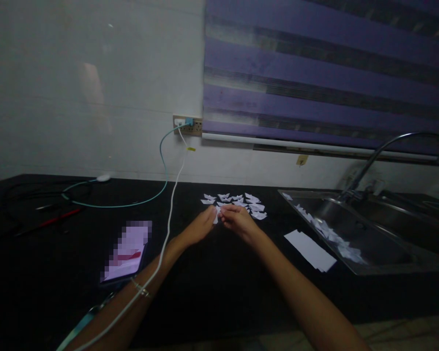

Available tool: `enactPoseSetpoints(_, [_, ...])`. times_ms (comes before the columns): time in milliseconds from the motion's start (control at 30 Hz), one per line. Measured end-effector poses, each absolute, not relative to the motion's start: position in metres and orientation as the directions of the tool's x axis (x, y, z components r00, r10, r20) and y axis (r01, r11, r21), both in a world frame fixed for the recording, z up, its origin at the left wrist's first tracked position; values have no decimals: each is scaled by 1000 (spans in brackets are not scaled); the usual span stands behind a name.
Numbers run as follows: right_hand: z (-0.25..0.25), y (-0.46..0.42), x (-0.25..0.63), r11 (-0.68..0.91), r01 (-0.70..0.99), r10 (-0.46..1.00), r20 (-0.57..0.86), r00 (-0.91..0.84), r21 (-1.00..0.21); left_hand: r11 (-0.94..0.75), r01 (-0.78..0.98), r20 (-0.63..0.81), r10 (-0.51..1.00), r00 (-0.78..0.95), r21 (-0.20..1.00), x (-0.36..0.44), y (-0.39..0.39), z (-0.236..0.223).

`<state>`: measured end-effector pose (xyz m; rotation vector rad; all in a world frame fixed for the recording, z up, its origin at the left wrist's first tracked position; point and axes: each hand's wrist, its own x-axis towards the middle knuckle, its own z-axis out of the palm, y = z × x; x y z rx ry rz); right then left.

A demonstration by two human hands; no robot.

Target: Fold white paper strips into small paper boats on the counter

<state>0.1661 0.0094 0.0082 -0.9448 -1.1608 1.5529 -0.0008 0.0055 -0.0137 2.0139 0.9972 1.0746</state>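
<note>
Both my hands meet over the dark counter with a small folded white paper [216,215] between them. My left hand [202,225] pinches its left side. The fingers of my right hand [238,220] are closed on its right side, and they hide part of it. Just beyond my hands stand several small white paper boats [258,215], grouped in loose rows. A stack of white paper slips [310,249] lies flat to the right of my right forearm.
At right is a steel sink [378,270] with a curved faucet [366,168]; many folded papers [331,235] line its left ledge. A lit phone [127,253] lies left. A white cable [170,214] crosses my left forearm from the wall socket [195,127]. A teal cable [131,205] curves behind.
</note>
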Motion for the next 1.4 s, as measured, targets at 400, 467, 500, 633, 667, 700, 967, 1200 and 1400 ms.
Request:
enactPoseSetpoints(400, [8,11,173,-241,-283,908,-113,-403,-928,-545,453,389,832,395,706,-4,3,-10])
enactPoseSetpoints(467, [7,12,174,-198,-216,917,-103,-385,-956,-557,469,377,823,425,686,-4,4,-11])
enactPoseSetpoints(500, [6,12,174,-176,-180,922,-98,-374,-968,-563,473,373,818,438,678,-5,4,-11])
enactPoseSetpoints(633, [5,13,174,-110,-64,940,-83,-331,-992,-608,481,378,783,494,631,-7,4,-12])
enactPoseSetpoints(667, [4,14,174,-79,-31,943,-65,-326,-996,-616,488,373,777,508,618,-7,3,-11])
enactPoseSetpoints(700, [3,15,174,-38,11,945,-39,-324,-999,-621,497,364,772,521,606,-7,2,-11])
enactPoseSetpoints(967, [1,19,178,353,209,902,273,-336,-912,-619,469,352,766,538,630,-11,-3,-2])
enactPoseSetpoints(1200, [3,18,175,299,116,924,257,-283,-947,-563,487,393,822,412,667,-8,2,-4])
enactPoseSetpoints(1400, [11,6,166,441,155,895,446,-2,-884,-530,568,462,843,275,629,-7,6,-7])
